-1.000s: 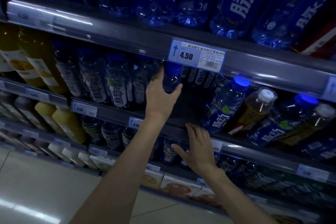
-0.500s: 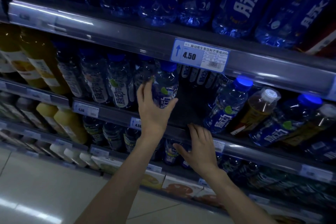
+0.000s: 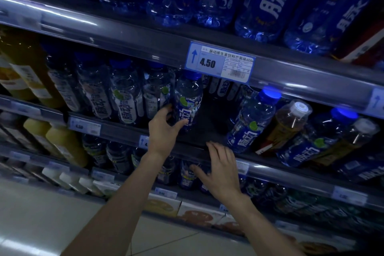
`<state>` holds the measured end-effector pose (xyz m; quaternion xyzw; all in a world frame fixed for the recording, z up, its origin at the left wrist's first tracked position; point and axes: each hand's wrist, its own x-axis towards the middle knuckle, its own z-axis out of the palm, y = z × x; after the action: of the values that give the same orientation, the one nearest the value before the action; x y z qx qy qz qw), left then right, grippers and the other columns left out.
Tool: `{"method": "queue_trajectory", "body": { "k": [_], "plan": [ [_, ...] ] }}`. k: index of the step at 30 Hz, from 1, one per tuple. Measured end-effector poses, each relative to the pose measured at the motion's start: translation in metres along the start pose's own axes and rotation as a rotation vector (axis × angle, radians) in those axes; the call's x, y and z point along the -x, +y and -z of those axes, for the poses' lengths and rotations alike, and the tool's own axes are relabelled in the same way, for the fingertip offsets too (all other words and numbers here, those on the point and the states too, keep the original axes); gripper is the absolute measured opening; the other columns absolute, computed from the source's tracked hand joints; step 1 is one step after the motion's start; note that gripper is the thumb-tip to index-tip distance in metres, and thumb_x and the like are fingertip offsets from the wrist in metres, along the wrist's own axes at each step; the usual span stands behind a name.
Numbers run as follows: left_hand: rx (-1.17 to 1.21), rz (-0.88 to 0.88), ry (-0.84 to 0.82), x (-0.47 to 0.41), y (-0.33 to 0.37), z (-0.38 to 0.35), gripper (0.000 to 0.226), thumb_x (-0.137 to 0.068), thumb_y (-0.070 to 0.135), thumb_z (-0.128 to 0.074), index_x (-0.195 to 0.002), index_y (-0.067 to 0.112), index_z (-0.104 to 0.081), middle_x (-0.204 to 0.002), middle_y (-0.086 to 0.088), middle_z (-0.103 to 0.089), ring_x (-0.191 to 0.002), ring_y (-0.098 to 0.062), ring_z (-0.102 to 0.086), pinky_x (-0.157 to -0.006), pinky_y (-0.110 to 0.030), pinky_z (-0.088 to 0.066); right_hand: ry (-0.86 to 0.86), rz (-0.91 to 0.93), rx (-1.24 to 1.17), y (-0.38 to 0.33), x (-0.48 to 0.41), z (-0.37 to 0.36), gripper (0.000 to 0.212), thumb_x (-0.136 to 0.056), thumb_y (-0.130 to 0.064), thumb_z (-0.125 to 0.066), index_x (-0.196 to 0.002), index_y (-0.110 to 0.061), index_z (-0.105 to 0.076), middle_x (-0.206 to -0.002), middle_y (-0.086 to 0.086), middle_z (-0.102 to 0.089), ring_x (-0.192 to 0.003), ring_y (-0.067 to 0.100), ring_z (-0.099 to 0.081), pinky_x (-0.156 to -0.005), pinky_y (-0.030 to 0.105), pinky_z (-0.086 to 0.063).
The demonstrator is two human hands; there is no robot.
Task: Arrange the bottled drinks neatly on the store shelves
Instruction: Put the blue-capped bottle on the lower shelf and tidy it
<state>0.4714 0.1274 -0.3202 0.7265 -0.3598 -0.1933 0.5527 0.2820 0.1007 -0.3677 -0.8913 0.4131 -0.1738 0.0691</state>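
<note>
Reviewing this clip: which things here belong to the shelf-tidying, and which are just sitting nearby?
Job: left hand gripping upright blue-capped bottle; right hand, fingers straight, by the shelf edge; leaning blue-capped bottle.
Nearby: 4.50 price tag; yellow juice bottles; cartons on the lowest shelf.

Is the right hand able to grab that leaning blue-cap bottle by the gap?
Probably yes. The right hand lies open at the shelf edge right beside the leaning bottle, nothing between them. The left hand holds the upright bottle.
</note>
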Motion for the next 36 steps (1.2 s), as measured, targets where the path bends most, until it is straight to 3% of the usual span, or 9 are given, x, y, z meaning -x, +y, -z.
{"method": "queue_trajectory", "body": {
  "k": [5,10,13,17,22,32,36],
  "plan": [
    [-0.047,0.0,-0.072,-0.009,0.002,0.001,0.07,-0.077,0.039,-0.076,-0.137,0.014,-0.049,-0.133,-0.001,-0.058,-0.12,-0.016,-0.054,-0.1,-0.034,-0.047,0.013,-0.003,0.008,-0.002,0.0,0.001,0.076,-0.086,-0.068,-0.045,-0.14,-0.015,-0.042,-0.135,0.0,-0.046,-0.123,0.018,-0.037,-0.108,0.038,-0.035],
    [-0.029,0.002,-0.065,-0.004,0.008,-0.008,0.075,-0.072,0.039,-0.08,-0.136,0.012,-0.05,-0.129,0.0,-0.06,-0.114,-0.011,-0.055,-0.091,-0.022,-0.045,0.015,-0.009,0.004,-0.002,0.0,0.0,0.077,-0.086,-0.07,-0.041,-0.139,-0.015,-0.042,-0.135,0.0,-0.047,-0.123,0.019,-0.039,-0.107,0.037,-0.035],
    [-0.032,-0.005,-0.073,0.003,0.009,-0.015,0.077,-0.069,0.039,-0.083,-0.134,0.013,-0.051,-0.125,0.001,-0.061,-0.111,-0.011,-0.057,-0.087,-0.022,-0.047,0.007,-0.004,-0.007,0.001,0.0,-0.001,0.078,-0.087,-0.072,-0.037,-0.14,-0.015,-0.04,-0.136,0.0,-0.045,-0.124,0.019,-0.038,-0.108,0.035,-0.033],
    [-0.039,-0.017,-0.089,0.011,0.012,-0.023,0.077,-0.066,0.038,-0.086,-0.131,0.015,-0.053,-0.114,0.012,-0.058,-0.1,-0.001,-0.054,-0.072,-0.003,-0.039,-0.014,-0.011,-0.027,0.001,0.0,0.0,0.075,-0.086,-0.068,-0.044,-0.14,-0.016,-0.038,-0.138,-0.001,-0.042,-0.127,0.017,-0.033,-0.111,0.036,-0.03],
    [-0.035,-0.024,-0.136,0.018,0.014,-0.024,0.072,-0.071,0.034,-0.083,-0.133,0.018,-0.05,-0.124,0.006,-0.057,-0.104,-0.002,-0.051,-0.084,-0.017,-0.041,-0.069,-0.016,-0.074,0.001,0.005,0.007,0.077,-0.088,-0.064,-0.047,-0.146,-0.016,-0.031,-0.15,0.0,-0.032,-0.141,0.017,-0.019,-0.118,0.03,-0.008],
    [-0.075,0.082,-0.165,0.052,0.027,0.007,0.076,-0.076,0.04,-0.078,-0.141,0.026,-0.041,-0.139,0.008,-0.048,-0.122,-0.01,-0.046,-0.101,-0.035,-0.042,-0.05,-0.126,-0.122,0.01,0.034,0.061,0.073,-0.09,-0.059,-0.051,-0.144,-0.013,-0.037,-0.147,0.002,-0.037,-0.139,0.019,-0.027,-0.118,0.035,-0.014],
    [-0.032,0.136,-0.16,0.083,0.054,0.016,0.066,-0.076,0.043,-0.077,-0.133,0.035,-0.044,-0.131,0.014,-0.049,-0.112,-0.004,-0.046,-0.091,-0.027,-0.041,-0.042,-0.226,-0.1,0.008,0.041,0.094,0.069,-0.089,-0.058,-0.052,-0.143,-0.017,-0.038,-0.146,0.0,-0.041,-0.136,0.019,-0.032,-0.117,0.036,-0.021]
  ]
}}
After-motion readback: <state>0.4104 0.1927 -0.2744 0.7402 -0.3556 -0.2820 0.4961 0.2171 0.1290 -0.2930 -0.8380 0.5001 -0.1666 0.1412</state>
